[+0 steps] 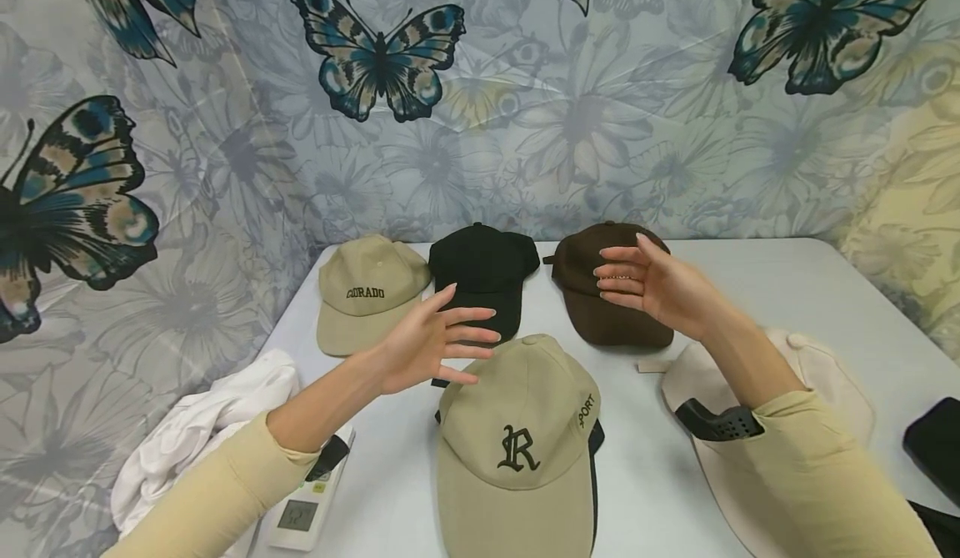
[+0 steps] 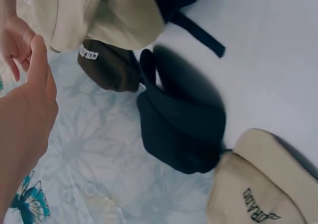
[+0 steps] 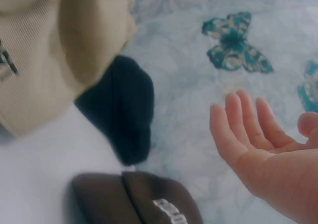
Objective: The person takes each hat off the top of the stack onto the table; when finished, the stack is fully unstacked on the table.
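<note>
My left hand [image 1: 431,345] hovers with spread fingers by the crown of a beige baseball cap [image 1: 517,399] that bears a black R and SPORT lettering. Dark edges of something black show behind that cap's brim and sides. Palm turned inward, my right hand [image 1: 667,287] is up in front of a brown cap [image 1: 607,316], its fingers straight. Neither hand holds anything. At the back left sit a tan cap [image 1: 360,291] with dark lettering and a black cap [image 1: 476,262]. Under my right forearm lies a cream cap [image 1: 832,383], partly covered by the arm.
A crumpled white cloth [image 1: 202,424] lies at the left edge, beside a white remote control [image 1: 300,512] with a small display. On the right is a black object [image 1: 937,441], cut by the frame. Behind the white table [image 1: 765,283] hangs a butterfly-print curtain [image 1: 585,141].
</note>
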{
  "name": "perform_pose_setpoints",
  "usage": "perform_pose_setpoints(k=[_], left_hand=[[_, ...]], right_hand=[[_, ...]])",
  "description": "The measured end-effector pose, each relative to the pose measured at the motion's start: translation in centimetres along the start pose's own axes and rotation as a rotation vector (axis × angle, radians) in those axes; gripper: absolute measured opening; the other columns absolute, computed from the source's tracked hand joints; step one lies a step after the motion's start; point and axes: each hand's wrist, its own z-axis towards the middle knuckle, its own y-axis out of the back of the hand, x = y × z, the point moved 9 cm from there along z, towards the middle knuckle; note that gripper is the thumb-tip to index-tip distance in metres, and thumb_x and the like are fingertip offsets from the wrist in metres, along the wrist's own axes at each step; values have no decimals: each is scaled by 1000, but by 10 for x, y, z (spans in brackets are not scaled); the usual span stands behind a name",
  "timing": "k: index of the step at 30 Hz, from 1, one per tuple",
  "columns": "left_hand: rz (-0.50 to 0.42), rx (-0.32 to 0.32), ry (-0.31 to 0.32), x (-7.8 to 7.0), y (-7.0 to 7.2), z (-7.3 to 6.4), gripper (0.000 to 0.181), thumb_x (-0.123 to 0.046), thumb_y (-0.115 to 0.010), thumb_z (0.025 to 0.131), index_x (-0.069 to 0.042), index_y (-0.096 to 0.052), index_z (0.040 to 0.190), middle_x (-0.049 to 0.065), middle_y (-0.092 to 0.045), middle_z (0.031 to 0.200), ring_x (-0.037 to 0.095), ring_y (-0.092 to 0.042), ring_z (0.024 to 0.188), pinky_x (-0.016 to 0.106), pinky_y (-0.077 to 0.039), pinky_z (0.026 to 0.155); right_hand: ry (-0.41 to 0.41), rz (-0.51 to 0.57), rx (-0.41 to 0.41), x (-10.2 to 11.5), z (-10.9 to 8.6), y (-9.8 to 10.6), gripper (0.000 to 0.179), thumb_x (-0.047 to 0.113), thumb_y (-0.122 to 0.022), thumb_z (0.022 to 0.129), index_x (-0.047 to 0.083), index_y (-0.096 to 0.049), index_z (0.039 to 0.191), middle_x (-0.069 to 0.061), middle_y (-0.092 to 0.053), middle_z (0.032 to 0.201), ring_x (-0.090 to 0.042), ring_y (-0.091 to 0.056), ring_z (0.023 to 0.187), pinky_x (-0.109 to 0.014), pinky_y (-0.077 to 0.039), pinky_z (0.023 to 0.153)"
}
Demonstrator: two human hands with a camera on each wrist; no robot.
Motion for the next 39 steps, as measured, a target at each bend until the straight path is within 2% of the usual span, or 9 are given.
perform_pose_setpoints(k=[6,9,13,18,21,23,28,32,39], left_hand=[[4,-30,-9,14,13,-15,69,-54,-27,101,-4,-27,148,24,-34,145,40,-33,133,49,-44,94],[1,-80,-7,23,21,-22,68,-53,-29,101,-2,-29,147,22,-39,140,41,-35,131,48,-45,94],[21,-191,-35,35,33,-30,66,-50,-33,101,0,-33,144,21,-44,135,40,-42,126,46,-45,94],[31,-379,-84,47,45,-40,57,-39,-42,100,3,-39,137,18,-51,125,31,-53,113,43,-46,93],[34,-470,-80,57,49,-46,51,-33,-48,97,4,-43,133,15,-54,116,27,-56,105,42,-47,91],[54,-502,-65,63,48,-49,49,-30,-48,96,3,-44,132,16,-53,116,25,-55,103,42,-48,89],[86,-549,-25,78,46,-53,47,-28,-49,96,3,-42,131,20,-46,123,30,-52,108,44,-50,85],[74,-575,-8,91,45,-59,50,-28,-52,95,4,-38,132,23,-43,125,35,-49,112,47,-50,83],[39,-489,35,117,33,-66,56,-27,-52,95,6,-30,135,19,-42,118,25,-52,101,44,-51,80]], right_hand=[[-55,-128,-67,-22,-1,-10,40,32,-28,106,11,-61,115,-9,-63,107,-22,-62,101,-33,-47,92],[-96,-196,-98,-35,-3,-15,34,31,-32,106,12,-58,116,-8,-62,107,-21,-62,100,-33,-48,91],[-136,-247,-103,-50,-5,-23,29,26,-37,105,8,-54,120,-7,-62,106,-19,-62,99,-35,-49,90],[-151,-284,-66,-65,-10,-32,24,21,-43,104,8,-55,121,-7,-64,104,-20,-63,97,-38,-49,90],[-169,-305,-39,-72,-13,-37,23,21,-45,103,10,-56,121,-8,-64,104,-20,-63,98,-39,-49,89],[-175,-316,-28,-76,-16,-39,23,20,-45,103,11,-56,122,-8,-64,105,-20,-62,98,-40,-50,89],[-169,-337,-37,-77,-20,-38,22,18,-46,102,12,-56,121,-7,-63,105,-18,-62,96,-41,-51,87],[-177,-387,-49,-78,-23,-38,28,19,-48,102,4,-52,125,-8,-61,104,-20,-62,95,-41,-51,85],[-239,-471,-77,-82,-32,-40,39,22,-51,101,-7,-46,127,-11,-58,99,-20,-61,88,-41,-53,80]])
